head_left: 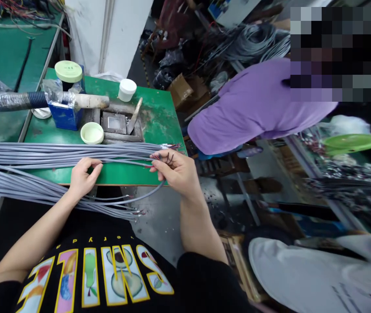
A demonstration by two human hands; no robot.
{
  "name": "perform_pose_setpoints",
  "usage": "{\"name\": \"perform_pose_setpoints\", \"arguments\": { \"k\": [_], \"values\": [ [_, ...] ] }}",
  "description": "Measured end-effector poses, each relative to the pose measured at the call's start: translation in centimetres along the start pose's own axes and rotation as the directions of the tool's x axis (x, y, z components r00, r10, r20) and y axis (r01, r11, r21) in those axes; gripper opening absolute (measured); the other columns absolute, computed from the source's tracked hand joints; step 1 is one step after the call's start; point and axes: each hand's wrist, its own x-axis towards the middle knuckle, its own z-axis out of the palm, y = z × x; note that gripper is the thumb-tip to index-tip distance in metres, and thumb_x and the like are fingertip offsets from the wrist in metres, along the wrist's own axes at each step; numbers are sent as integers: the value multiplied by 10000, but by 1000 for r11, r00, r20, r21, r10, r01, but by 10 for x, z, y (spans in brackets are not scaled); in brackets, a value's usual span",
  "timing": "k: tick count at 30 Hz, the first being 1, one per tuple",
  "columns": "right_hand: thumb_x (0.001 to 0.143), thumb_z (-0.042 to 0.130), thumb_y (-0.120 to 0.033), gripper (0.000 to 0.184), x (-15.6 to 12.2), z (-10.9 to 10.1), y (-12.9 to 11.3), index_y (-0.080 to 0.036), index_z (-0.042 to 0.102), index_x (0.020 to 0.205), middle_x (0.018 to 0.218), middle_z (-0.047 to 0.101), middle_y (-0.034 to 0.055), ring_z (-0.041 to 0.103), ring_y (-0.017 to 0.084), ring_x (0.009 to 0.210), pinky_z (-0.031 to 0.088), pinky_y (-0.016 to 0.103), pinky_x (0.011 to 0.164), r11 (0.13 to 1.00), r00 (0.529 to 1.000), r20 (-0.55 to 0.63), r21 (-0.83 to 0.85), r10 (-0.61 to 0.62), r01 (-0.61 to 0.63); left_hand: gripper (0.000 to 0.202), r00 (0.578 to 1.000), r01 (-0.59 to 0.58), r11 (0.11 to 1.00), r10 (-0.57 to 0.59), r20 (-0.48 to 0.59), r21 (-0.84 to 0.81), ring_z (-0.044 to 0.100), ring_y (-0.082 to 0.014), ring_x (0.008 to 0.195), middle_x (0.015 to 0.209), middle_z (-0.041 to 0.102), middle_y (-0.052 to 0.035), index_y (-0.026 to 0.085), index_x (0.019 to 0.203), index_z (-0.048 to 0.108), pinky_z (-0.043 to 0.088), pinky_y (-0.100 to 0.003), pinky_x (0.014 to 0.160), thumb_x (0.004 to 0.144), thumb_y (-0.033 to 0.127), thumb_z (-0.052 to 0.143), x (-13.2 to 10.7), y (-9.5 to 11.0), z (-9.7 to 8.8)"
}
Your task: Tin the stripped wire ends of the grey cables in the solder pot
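Broadly, a green counter (157, 115) fills the middle of the view, its right end beside a co-worker's purple shirt (244, 104). Across its near side lies an upper bundle of grey cables (51, 153), long axis running left to right, free ends pointing right. A lower bundle of grey cables (19, 181) slants down from the left, its ends hanging past the front edge, above the person's lap. Behind the upper bundle stand a blue box (64, 116), a square pot (114, 123) with a silvery surface, and a pale green dish (92, 133).

The right hand (174, 170) is nearer the cable ends, at the tips of the upper bundle; the left hand (85, 174) sits well back along the length. Thumb and fingers of the right hand pinch a single grey cable (151, 192) that curves up from the lower bundle, dark wire tips (170, 158) poking out between them. The left hand is loosely curled over the cables; whether it grips one, I cannot tell. Fingers cover part of the pinched end, the left frame edge cuts off both bundles, and the smallest strands blur together, perhaps red among them.
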Motion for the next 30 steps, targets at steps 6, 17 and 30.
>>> {"name": "perform_pose_setpoints", "arguments": {
  "k": [6,17,30],
  "values": [
    [763,637,-333,178,-15,-1,10,-188,625,866,551,624,-37,521,87,369,419,208,387,998,998,-41,39,49,-47,126,999,15,999,-16,28,33,595,-153,715,742,676,-20,189,792,644,474,-288,718,838,266,556,2,0,-1],
    [757,636,-320,179,-22,3,15,-196,617,885,526,595,-54,550,100,394,419,207,392,995,997,-42,71,72,-69,141,998,38,999,-39,39,39,594,-155,711,737,675,-18,195,789,644,474,-291,722,840,288,551,3,2,-1],
    [780,649,-348,186,-45,13,16,-215,614,905,516,596,-53,563,111,391,423,218,386,980,990,-101,182,99,-80,162,946,257,929,-186,266,-266,615,-155,707,750,691,-29,179,804,691,502,-286,700,783,321,618,-1,34,13]
  ]
}}
